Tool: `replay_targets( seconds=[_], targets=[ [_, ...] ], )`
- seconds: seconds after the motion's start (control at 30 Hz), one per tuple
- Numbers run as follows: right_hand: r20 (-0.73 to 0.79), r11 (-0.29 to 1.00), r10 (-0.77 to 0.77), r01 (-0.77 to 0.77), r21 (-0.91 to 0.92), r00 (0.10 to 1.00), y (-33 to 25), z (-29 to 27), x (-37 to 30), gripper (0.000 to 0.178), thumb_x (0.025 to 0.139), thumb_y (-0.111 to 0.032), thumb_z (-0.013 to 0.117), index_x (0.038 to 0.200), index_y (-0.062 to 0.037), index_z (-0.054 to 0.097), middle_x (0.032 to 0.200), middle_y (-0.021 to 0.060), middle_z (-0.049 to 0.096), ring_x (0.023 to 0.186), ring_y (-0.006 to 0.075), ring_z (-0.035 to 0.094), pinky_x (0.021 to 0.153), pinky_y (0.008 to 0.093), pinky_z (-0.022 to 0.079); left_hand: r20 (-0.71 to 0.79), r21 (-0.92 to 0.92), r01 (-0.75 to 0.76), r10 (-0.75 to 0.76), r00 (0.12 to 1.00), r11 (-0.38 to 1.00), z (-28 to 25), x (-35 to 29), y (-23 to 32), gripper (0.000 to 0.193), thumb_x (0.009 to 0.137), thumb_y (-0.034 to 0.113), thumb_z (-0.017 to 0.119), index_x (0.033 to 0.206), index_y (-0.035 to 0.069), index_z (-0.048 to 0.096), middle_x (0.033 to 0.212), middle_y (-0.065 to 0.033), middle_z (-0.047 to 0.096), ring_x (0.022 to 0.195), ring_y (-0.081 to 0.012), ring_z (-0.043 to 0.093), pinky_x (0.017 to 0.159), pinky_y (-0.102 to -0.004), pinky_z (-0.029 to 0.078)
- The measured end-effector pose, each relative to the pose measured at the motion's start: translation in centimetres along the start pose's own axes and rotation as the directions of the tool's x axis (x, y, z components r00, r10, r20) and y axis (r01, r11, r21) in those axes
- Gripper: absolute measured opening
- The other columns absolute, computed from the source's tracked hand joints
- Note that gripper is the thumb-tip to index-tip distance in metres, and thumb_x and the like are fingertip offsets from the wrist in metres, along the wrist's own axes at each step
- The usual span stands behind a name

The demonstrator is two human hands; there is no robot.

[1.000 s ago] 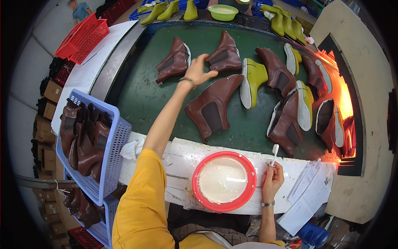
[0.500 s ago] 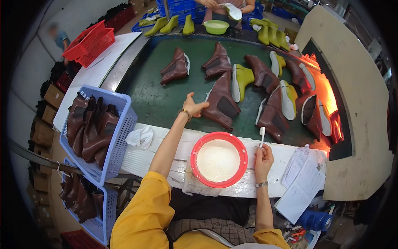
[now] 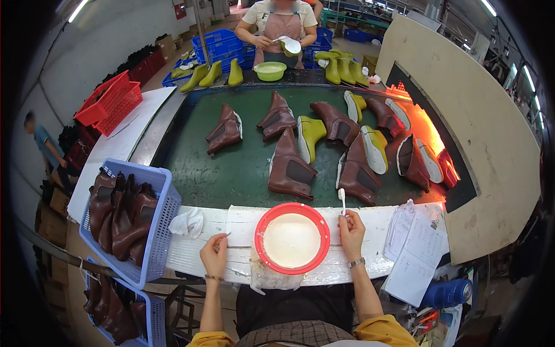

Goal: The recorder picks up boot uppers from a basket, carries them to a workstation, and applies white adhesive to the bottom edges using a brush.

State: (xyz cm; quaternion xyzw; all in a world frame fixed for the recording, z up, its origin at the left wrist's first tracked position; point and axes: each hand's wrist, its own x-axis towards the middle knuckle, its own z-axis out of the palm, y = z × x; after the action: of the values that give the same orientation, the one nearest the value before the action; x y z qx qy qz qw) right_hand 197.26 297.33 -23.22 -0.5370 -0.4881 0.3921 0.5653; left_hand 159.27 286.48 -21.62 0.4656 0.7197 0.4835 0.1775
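Observation:
My right hand is closed around the handle of a small white brush, its head pointing up. Left of it, on the white bench edge, sits a red-rimmed bowl of creamy white liquid. On the other side of this bowl, my left hand is pinched over the bench, with a tiny pale bit at the fingertips that I cannot make out. Beyond the bowl, a brown ankle boot lies on its side on the green belt. Another brown boot lies just past the brush.
More brown boots and olive-green boots lie on the belt, which leads to a glowing orange opening at right. Blue baskets of brown boots stand left, near a white cloth. Papers lie right. A person works opposite.
My left hand has drawn back from the brown boot to the bench beside the bowl, its fingers now pinched. The right hand still holds the brush. The view has tilted up.

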Motion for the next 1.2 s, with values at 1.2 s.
replay_targets(
  seconds=[1.2],
  targets=[
    [-0.017, 0.999, 0.032, -0.032, 0.002, 0.999, 0.9, 0.1, 0.4, 0.014, 0.1, -0.013, 0.061, 0.109, -0.0023, 0.064, 0.071, -0.0051, 0.055, 0.053, 0.0006, 0.041, 0.045, 0.019, 0.03, -0.074, -0.008, 0.058, -0.058, 0.996, 0.998, 0.8, -0.9, -0.9, 0.012, 0.09, 0.014, 0.072, 0.086, 0.005, 0.077, 0.065, -0.0008, 0.069, 0.054, -0.0045, 0.054, 0.05, -0.0223, 0.04]
  ],
)
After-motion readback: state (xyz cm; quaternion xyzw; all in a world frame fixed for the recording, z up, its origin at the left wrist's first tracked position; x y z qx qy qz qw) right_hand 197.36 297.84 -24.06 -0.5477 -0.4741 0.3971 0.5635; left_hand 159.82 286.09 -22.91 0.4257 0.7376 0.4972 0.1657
